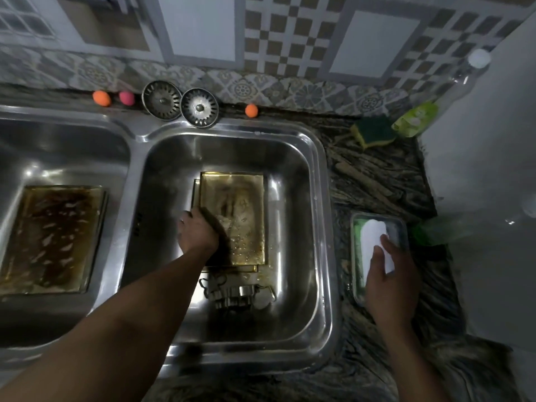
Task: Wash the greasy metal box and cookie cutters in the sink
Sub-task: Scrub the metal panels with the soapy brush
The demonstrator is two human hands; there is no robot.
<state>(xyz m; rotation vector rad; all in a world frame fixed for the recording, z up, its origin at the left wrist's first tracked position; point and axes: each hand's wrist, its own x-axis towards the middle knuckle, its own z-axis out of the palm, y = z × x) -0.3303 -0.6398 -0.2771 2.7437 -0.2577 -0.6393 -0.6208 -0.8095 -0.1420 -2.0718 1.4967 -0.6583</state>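
Left hand (197, 232) is down in the right basin (293, 198), fingers curled over the left rim of the greasy metal box (236, 210), gripping it. The box sits flat on the basin floor, open side up, its brown film beaded with water. Just nearer the person, touching its near edge, lies a heap of cookie cutters (235, 294). The forearm crosses the basin's left front corner and hides part of them.

Over on the right, the right hand (388, 274) has thumb and fingers closed round a white block (374, 236) in a clear plastic tray (355, 274) on the dark marbled counter (377, 181). Beside the tray lies a green bottle (435, 232).

In the left basin (72, 158) lies a second greasy tray (52, 236), darker brown. Along the back ledge stand two sink strainers (161, 100), an orange ball (101, 98), a pink ball (126, 98) and another orange one by the right basin. In the far right corner are a green-and-yellow scrub sponge (374, 132), a green pouch (414, 118) and a clear white-capped bottle (478, 59).

The pouch's label is too blurred to read, and so is the stamp on the divider between the basins
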